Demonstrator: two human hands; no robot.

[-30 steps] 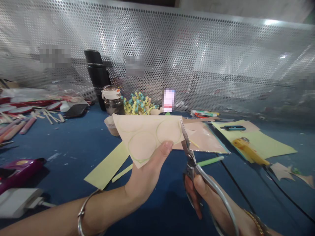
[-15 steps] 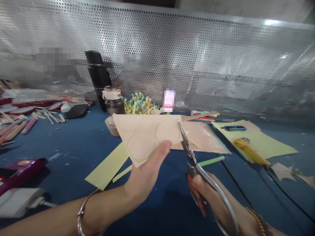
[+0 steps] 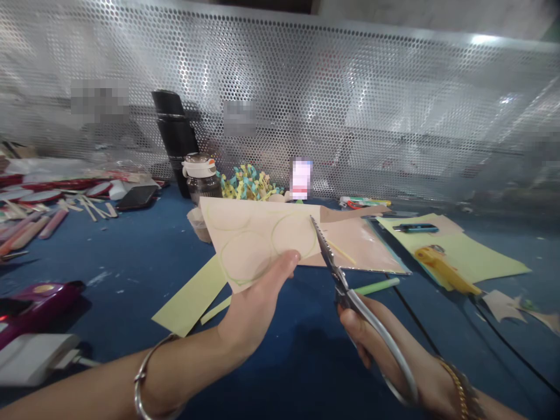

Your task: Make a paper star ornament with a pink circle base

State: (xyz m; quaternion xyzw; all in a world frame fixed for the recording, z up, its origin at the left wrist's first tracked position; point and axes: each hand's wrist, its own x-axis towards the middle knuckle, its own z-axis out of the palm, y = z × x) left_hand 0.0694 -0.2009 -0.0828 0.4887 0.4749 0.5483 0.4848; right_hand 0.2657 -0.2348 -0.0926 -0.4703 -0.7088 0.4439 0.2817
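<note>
Paper (image 3: 256, 239) pinched in left hand (image 3: 254, 309), scissors (image 3: 345, 291) gripped in right hand (image 3: 380, 350), blades closed at its right edge: turn sheet steadily, follow the drawn circle (image 3: 294, 234).

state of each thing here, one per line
paper: held up off the table, circles drawn on it, being cut at its right edge
scissors: blades at the paper's edge, nearly closed
left hand: grips the paper
right hand: grips the scissors
flask: upright, capped
jar: upright, lid on
</note>
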